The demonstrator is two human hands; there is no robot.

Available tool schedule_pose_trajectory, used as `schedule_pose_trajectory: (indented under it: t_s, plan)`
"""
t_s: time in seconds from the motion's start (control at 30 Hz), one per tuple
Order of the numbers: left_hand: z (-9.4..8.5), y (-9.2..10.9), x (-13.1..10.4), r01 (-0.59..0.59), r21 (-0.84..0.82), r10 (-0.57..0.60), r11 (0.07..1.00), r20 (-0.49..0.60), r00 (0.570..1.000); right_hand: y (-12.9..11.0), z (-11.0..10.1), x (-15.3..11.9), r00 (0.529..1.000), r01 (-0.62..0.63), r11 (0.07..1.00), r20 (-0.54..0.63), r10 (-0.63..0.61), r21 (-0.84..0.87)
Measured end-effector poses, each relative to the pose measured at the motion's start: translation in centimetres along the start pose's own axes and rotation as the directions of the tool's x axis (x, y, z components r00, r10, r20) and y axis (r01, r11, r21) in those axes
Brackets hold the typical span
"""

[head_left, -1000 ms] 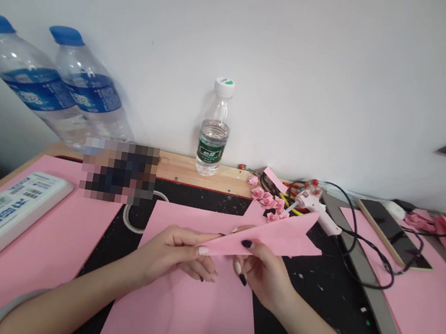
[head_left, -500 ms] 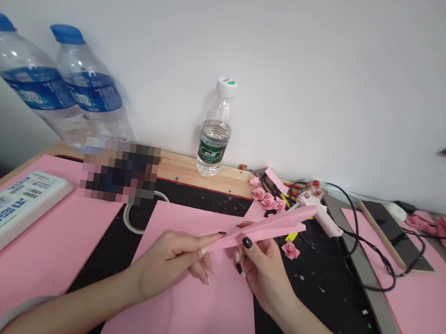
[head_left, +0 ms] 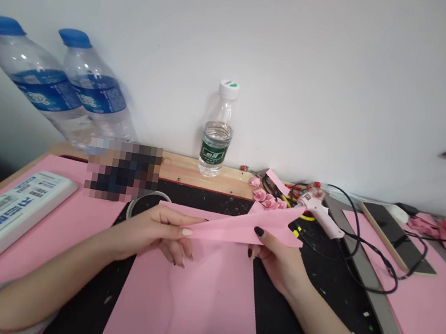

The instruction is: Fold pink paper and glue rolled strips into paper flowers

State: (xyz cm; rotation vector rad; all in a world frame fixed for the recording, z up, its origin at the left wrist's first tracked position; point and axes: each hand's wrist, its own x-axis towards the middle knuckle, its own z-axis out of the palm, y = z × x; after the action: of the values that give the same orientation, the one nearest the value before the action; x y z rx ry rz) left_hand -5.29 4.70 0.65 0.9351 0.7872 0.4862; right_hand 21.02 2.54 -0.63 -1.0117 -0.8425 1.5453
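Observation:
A folded piece of pink paper is stretched between my two hands, above a larger pink sheet on the black mat. My left hand pinches its left end between thumb and forefinger, the other fingers curled below. My right hand grips the paper near its right end, thumb on the front face and the other fingers partly hidden behind. Beyond the paper lie several small pink paper roses and a pale pink glue gun with a black cord.
A water bottle stands by the wall, and two large bottles lean at the left. A white boxy device lies on pink paper. At right are a phone, cables and more pink sheets. A ring lies behind my left hand.
My hands have moved apart, the left one leftward and the right one rightward. The folded paper is now pulled out flatter and turned to show a broad face.

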Motion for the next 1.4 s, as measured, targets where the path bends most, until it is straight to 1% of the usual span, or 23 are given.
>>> schedule_pose_trajectory:
  t_s: [0.13,0.23,0.3,0.33,0.4,0.43,0.47,0.57,0.63,0.77,0.9,1.03,1.23,1.3,1.33,1.4]
  plan:
    - [-1.8,1.2,-0.5,0.081,0.063,-0.079,0.995,-0.030,0.996,-1.1,-1.4,0.9,0.991,-0.048,0.992,0.119,0.062,-0.116]
    - [-2.8,1.5,-0.6,0.128,0.114,-0.123,0.985,-0.056,0.991,-1.9,-2.0,1.3,0.974,-0.032,0.981,0.213,0.074,-0.193]
    - [-3.2,1.5,-0.6,0.150,0.147,-0.144,0.978,-0.050,0.988,-2.4,-2.1,1.3,0.940,-0.047,0.961,0.312,0.134,-0.271]
    - [-3.3,1.5,-0.6,0.157,0.164,-0.151,0.974,-0.044,0.987,-2.7,-2.1,1.3,0.915,-0.066,0.951,0.361,0.179,-0.303]
    - [-3.3,1.6,-0.7,0.163,0.188,-0.161,0.968,-0.027,0.987,-2.8,-2.0,1.1,0.872,-0.110,0.933,0.417,0.255,-0.342]
    - [-3.2,1.6,-0.7,0.163,0.200,-0.163,0.966,-0.013,0.986,-2.8,-2.0,1.0,0.868,-0.126,0.928,0.414,0.275,-0.351]
    - [-3.1,1.6,-0.7,0.158,0.214,-0.162,0.964,0.004,0.987,-2.6,-2.0,0.9,0.878,-0.136,0.923,0.387,0.281,-0.361]
    - [-2.9,1.6,-0.8,0.128,0.262,-0.149,0.957,0.063,0.987,-2.0,-1.9,0.9,0.926,-0.148,0.898,0.261,0.272,-0.414]
    - [-2.9,1.5,-0.8,0.097,0.274,-0.119,0.957,0.066,0.991,-1.6,-1.9,1.0,0.940,-0.143,0.894,0.224,0.257,-0.426]
    - [-3.0,1.3,-0.5,0.036,0.226,-0.031,0.973,-0.027,0.999,-1.5,-2.1,1.3,0.948,-0.147,0.904,0.205,0.245,-0.401]
    - [-2.8,1.1,-0.2,0.017,0.185,0.002,0.983,-0.103,0.995,-1.4,-2.1,1.2,0.959,-0.153,0.904,0.161,0.233,-0.399]
    - [-2.8,1.0,-0.3,0.009,0.203,0.019,0.979,-0.136,0.990,-1.1,-1.9,1.1,0.967,-0.141,0.911,0.141,0.210,-0.388]
    - [-3.0,1.0,-0.4,0.018,0.207,0.015,0.978,-0.156,0.988,-1.3,-1.5,0.8,0.952,-0.153,0.920,0.194,0.235,-0.360]
    - [-2.9,1.1,-0.3,0.010,0.151,0.019,0.988,-0.194,0.981,-1.4,-1.4,0.8,0.955,-0.151,0.925,0.192,0.228,-0.348]
    - [-2.8,1.2,-0.3,-0.014,0.097,0.036,0.995,-0.231,0.972,-1.3,-1.3,0.7,0.959,-0.147,0.931,0.182,0.217,-0.335]
    - [-2.3,1.2,-0.1,-0.113,-0.045,0.093,0.993,-0.314,0.945,-1.2,-0.9,0.6,0.976,-0.125,0.949,0.138,0.170,-0.289]
